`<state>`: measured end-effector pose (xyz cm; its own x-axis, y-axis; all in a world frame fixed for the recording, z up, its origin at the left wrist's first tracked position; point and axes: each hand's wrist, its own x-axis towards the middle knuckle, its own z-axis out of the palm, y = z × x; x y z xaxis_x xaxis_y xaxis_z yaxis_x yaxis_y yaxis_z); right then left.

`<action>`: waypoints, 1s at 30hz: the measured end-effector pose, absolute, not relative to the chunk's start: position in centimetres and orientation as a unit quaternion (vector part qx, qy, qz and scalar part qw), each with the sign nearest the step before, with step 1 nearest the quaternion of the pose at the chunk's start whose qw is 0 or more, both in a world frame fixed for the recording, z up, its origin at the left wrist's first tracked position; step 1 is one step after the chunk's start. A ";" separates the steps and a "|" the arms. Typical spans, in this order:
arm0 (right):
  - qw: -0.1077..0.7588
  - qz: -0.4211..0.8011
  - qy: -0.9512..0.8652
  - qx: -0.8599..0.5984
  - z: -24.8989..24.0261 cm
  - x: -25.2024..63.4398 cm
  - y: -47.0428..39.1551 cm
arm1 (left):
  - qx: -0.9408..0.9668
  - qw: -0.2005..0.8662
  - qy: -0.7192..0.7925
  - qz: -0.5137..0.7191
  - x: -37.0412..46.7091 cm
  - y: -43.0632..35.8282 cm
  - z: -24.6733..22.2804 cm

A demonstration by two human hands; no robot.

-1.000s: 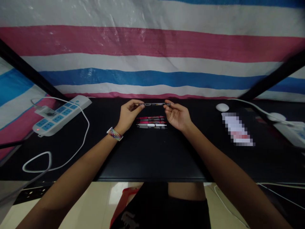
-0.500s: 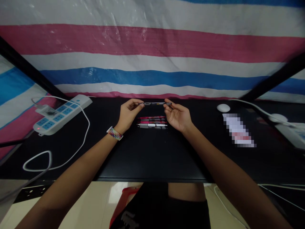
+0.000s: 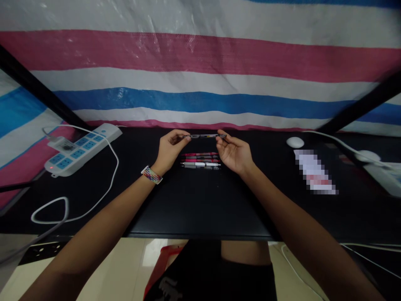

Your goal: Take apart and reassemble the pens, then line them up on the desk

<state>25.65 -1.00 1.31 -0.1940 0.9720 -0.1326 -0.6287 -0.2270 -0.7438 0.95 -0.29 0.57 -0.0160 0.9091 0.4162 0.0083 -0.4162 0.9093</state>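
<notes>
A dark pen [image 3: 205, 136] lies level between my hands, just beyond a row of other pens. My left hand [image 3: 169, 149] pinches its left end between thumb and fingers. At the opposite end, my right hand [image 3: 234, 154] grips it with the fingertips, palm partly turned up. Nearer to me, several pens lie side by side on the black table [image 3: 197, 205]: pink-and-black pens [image 3: 200, 160] at the back and a white-and-grey pen [image 3: 200, 164] in front. The right fingers are close to the right ends of this row.
On the left is a white power strip [image 3: 84, 148] with a plugged-in adapter and a looped white cable [image 3: 115, 167]. To the right are a white mouse [image 3: 295, 142], a blurred-out packet [image 3: 315, 171] and another cable. A striped sheet [image 3: 200, 58] hangs behind the table.
Almost nothing differs. The whole view has shifted very slightly, while both hands keep the same hold on the pen and the row of pens stays put.
</notes>
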 end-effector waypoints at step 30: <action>0.376 0.150 -0.787 -0.466 -1.1 27.0 -0.3 | 0.785 0.197 0.466 0.359 -1.4 0.9 -0.6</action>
<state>26.97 -0.32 -1.08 -0.2833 0.8459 0.4519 0.6209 0.5209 -0.5857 -1.43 0.89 -0.60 0.3092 0.8723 0.3789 0.5893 -0.4884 0.6435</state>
